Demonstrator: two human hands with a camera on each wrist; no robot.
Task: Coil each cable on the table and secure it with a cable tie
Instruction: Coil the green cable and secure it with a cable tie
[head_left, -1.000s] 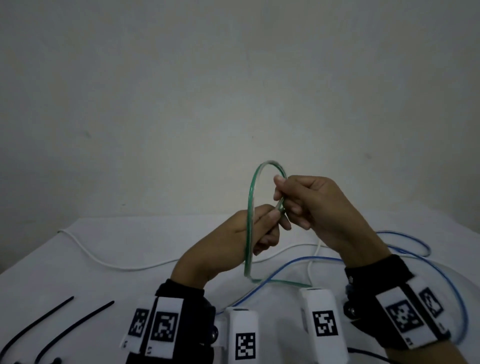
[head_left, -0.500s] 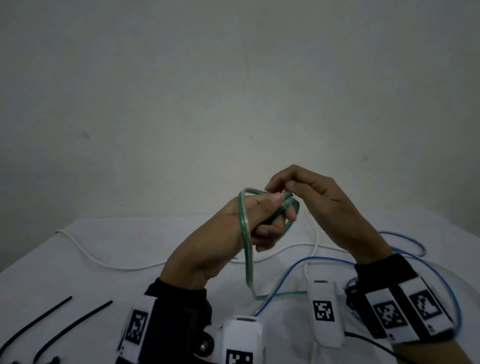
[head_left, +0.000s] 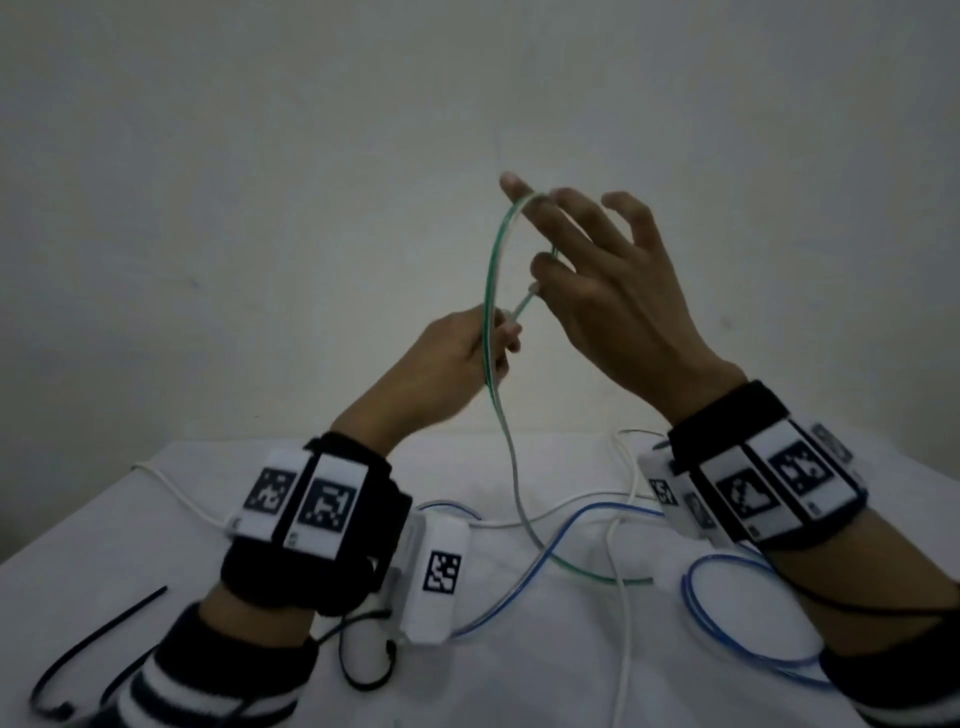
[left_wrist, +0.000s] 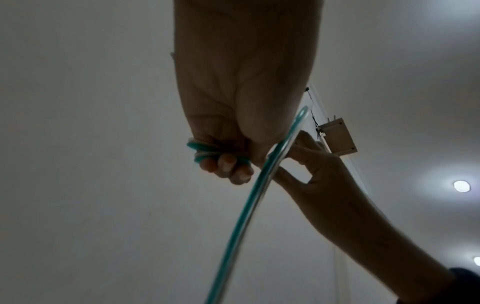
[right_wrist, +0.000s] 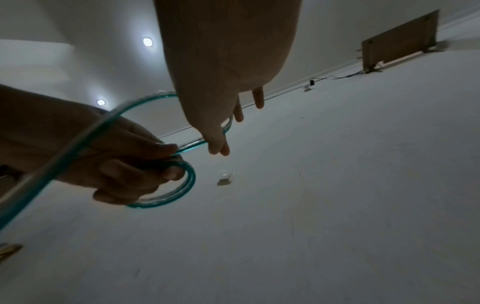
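Above the white table (head_left: 156, 519), the left hand (head_left: 457, 358) grips small turns of the green cable (head_left: 491, 291); only the right wrist view shows those coils. At one o'clock, the right hand (head_left: 613, 291), fingers spread, carries a loop. Cable ties (head_left: 98, 639) lie at seven o'clock. The wrist markers carry no legible writing.
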